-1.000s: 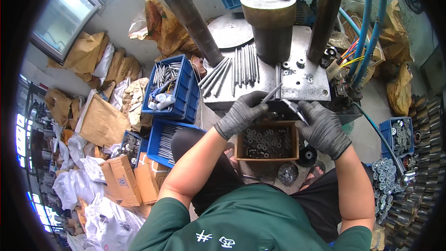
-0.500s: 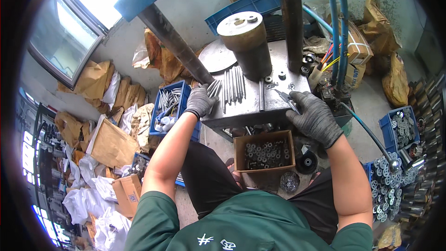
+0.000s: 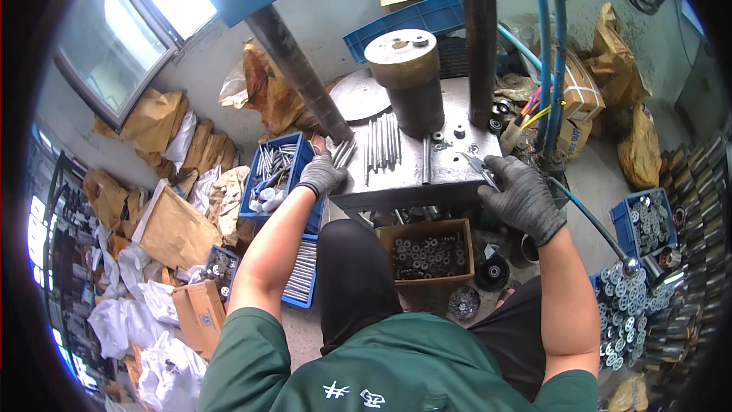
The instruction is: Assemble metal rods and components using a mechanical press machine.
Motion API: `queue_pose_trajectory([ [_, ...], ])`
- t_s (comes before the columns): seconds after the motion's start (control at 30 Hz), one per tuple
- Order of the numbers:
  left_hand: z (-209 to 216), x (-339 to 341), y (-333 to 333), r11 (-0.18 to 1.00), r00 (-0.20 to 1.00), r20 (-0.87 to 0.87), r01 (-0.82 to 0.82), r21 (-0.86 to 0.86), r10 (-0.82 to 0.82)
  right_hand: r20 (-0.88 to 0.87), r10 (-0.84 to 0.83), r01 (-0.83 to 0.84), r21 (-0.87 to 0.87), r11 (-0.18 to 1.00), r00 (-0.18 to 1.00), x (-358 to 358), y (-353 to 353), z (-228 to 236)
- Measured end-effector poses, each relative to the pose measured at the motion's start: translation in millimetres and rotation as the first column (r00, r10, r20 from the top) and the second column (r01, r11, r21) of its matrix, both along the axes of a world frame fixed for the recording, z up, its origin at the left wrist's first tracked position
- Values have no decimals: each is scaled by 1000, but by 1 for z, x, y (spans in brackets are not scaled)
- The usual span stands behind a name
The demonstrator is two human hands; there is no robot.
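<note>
Two gloved hands work at the steel plate (image 3: pixel 415 175): the left hand (image 3: pixel 320 175) curls over rods (image 3: pixel 341 154) at its left edge, likely picking one. The right hand (image 3: pixel 521 197), at the right edge, pinches a thin metal piece (image 3: pixel 476 165), ready for placing.

I can't tell what my left hand (image 3: pixel 320 175) closes on: its fingers curl over the rod ends (image 3: pixel 341 154) at the tabletop (image 3: pixel 404 183) corner, and the grip itself is hidden. My right hand (image 3: pixel 522 198) covers most of a small metal piece (image 3: pixel 479 165), too blurred to make out. The parts in the box (image 3: pixel 425 253) are too small to tell apart. The column (image 3: pixel 480 38) and the hoses (image 3: pixel 550 46) are cut off at the top edge.
</note>
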State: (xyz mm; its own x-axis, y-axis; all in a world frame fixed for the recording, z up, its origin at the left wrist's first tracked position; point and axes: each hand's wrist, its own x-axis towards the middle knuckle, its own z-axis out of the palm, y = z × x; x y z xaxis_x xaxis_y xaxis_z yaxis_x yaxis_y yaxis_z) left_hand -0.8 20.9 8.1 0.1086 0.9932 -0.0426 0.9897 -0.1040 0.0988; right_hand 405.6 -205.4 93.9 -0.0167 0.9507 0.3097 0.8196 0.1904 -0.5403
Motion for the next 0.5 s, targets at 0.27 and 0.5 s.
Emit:
queue_pose_trajectory([
  [0.27, -20, -50, -13, 972, 808, 569, -15, -237, 151, -229, 11, -3, 34, 999, 973, 12, -16, -2],
  [0.5, -109, -152, -78, 807, -85, 813, 217, -550, 577, -352, 57, -62, -3, 998, 934, 27, -31, 11],
])
